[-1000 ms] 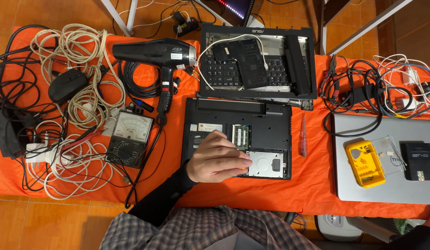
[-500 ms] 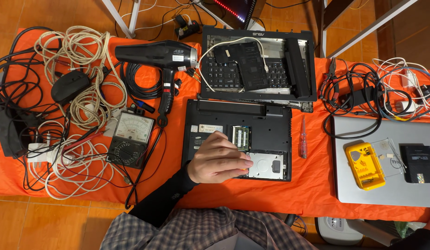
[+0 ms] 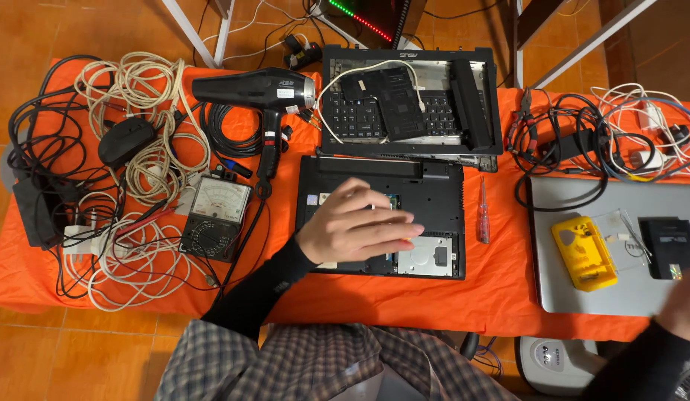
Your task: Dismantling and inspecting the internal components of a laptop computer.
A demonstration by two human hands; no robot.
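Black laptop base (image 3: pixel 434 194), bottom cover off, lies under your left hand (image 3: pixel 356 226), whose flat, loose grip has crept rightward over the open bay, holding nothing. Your right hand (image 3: pixel 683 301) has entered, blurred, grip unreadable, beside the yellow case (image 3: pixel 583 252) on the orange surface (image 3: pixel 501 293).

Bright orange cloth (image 3: pixel 404 297) over worktop: matt, slightly creased. Upturned black plastic laptop base (image 3: pixel 434 197): matt shell, dull grey metal plate in one bay. Black plastic hair dryer (image 3: pixel 248 89): smooth, faint sheen. Flat silver laptop lid (image 3: pixel 583 297): satin finish. Yellow plastic case (image 3: pixel 583 252): glossy. Left hand (image 3: pixel 356 226) sleeve: black knit fabric
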